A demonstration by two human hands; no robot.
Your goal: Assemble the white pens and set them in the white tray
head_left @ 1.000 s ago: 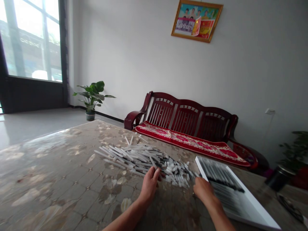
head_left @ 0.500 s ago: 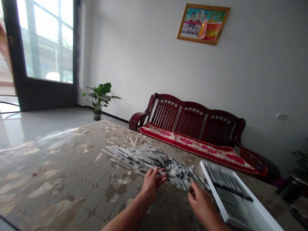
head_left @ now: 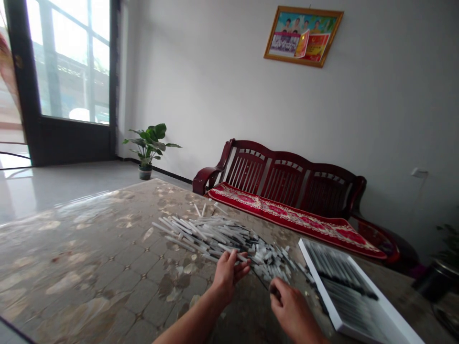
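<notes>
My left hand (head_left: 228,274) is closed at the near edge of a heap of white pen barrels (head_left: 201,229), with a white pen barrel (head_left: 226,248) between thumb and fingers. My right hand (head_left: 292,303) is closed just above the table, pinching a thin dark pen refill (head_left: 261,280) that slants toward the left hand. Small translucent pen caps (head_left: 267,255) lie heaped beyond and between the hands. To the right of my right hand stands a shallow white box (head_left: 324,296) with rows of dark-tipped pens (head_left: 340,265). The fingertips of my right hand are partly hidden.
The patterned tabletop (head_left: 107,267) stretches to the left. Several dark pieces (head_left: 322,298) lie along the box's near side. Behind the table is a dark red wooden bench (head_left: 287,181) with a red cover. A potted plant (head_left: 145,148) stands on the floor.
My right hand has moved left and a little down, away from the box and closer to my left hand. The dark refill shows more clearly now. My left hand has hardly moved.
</notes>
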